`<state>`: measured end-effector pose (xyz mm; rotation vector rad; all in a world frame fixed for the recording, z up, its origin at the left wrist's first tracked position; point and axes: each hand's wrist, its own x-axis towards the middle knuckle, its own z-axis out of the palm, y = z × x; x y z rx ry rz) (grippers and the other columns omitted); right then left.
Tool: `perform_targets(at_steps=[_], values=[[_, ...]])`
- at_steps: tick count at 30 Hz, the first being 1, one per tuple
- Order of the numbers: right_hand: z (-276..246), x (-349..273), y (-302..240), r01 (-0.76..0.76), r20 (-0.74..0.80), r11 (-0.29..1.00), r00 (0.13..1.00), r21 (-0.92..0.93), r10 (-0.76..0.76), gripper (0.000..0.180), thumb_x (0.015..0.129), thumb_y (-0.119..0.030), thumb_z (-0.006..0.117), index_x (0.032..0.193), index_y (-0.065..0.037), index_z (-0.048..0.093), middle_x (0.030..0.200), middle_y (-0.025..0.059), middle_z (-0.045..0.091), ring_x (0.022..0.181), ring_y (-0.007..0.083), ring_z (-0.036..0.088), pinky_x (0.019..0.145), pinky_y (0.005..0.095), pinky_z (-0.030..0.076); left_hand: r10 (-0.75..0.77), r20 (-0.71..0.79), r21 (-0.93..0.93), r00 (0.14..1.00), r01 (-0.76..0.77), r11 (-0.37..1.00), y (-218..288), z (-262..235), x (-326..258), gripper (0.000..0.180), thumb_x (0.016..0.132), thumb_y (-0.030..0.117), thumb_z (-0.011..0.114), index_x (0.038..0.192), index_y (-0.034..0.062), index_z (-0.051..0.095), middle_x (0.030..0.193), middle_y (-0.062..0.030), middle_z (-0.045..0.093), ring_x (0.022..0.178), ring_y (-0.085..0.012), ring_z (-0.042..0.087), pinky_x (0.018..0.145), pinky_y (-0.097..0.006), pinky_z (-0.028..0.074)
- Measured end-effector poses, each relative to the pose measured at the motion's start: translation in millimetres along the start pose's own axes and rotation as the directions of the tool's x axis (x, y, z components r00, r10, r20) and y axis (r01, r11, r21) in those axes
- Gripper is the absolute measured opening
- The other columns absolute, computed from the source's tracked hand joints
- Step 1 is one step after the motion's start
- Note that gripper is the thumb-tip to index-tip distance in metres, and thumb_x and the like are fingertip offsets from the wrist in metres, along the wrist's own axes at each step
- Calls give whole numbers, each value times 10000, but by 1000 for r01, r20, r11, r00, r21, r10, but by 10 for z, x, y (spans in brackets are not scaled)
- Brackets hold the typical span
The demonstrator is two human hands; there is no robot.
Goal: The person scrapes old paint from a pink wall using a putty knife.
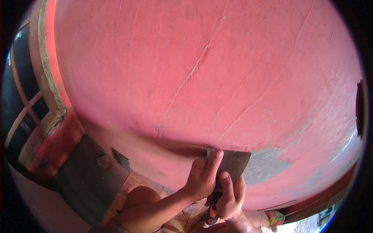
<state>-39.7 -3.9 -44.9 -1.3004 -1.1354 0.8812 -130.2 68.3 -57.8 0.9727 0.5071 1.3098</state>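
Note:
A scraper with a wide dark blade (236, 161) and a black and red handle (211, 214) is held in both hands at the lower middle of the view. My right hand (231, 200) is closed round it where blade and handle meet, its thumb lying on the blade. From the other side my left hand (203, 176) grips the blade's left edge, thumb pointing up along it. The blade's upper edge lies at the pink wall (186, 97); whether it touches cannot be made out. Just right of the blade is a grey patch (268, 167) with no pink paint.
Long cracks (193, 70) run slantwise over the wall. To the left stands a window (29, 97) with a worn frame. Below it is a dark grey panel (89, 174). A tiled floor (136, 180) shows beneath my arms. A striped bundle (275, 218) lies at lower right.

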Motion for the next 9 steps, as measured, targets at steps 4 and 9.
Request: perform_targets(at_steps=[4, 9], values=[[36, -95, 27, -28, -113, 997, 993, 76, 36, 217, 1013, -216, 433, 1097, -17, 440, 657, 102, 569, 398, 168, 523, 339, 282, 432, -71, -21, 17, 997, 71, 997, -183, 145, -113, 532, 1023, 395, 480, 662, 10, 547, 601, 53, 489, 610, -45, 438, 510, -278, 375], [21, -60, -222, -161, 44, 969, 987, 186, 155, 350, 993, -190, 520, 1292, -28, 440, 805, 129, 619, 444, 156, 528, 381, 272, 444, -103, 25, 104, 994, 100, 990, 4, 18, -53, 552, 1001, 452, 500, 682, 10, 586, 600, 17, 538, 616, -48, 473, 528, -280, 400]])
